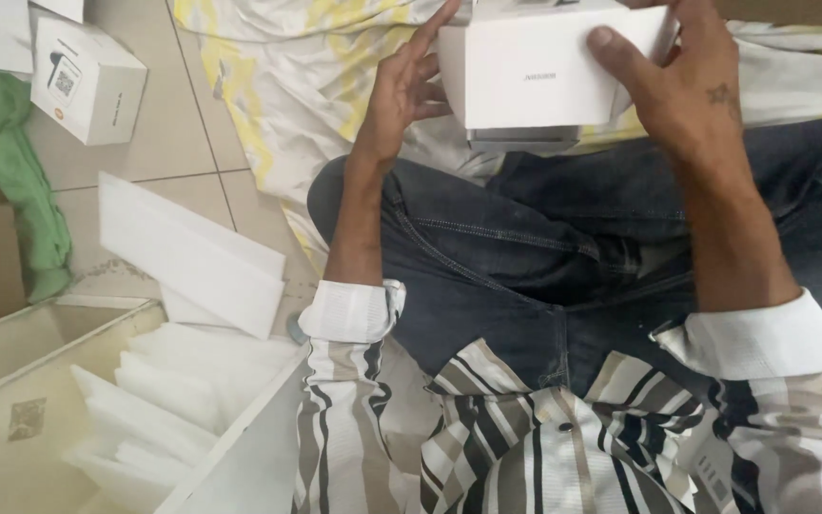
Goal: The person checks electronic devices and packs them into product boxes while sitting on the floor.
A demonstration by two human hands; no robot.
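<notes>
Fingers of my right hand [687,90] clamp the white box [539,81] over my lap. My left hand [406,90] touches its left edge, fingers apart.

Open tile floor [168,124] left of the knee gives room to reach. Blocking it further out: a small white carton [88,76], leaning foam sheets [192,257], and the big box of foam pads [159,409].
</notes>
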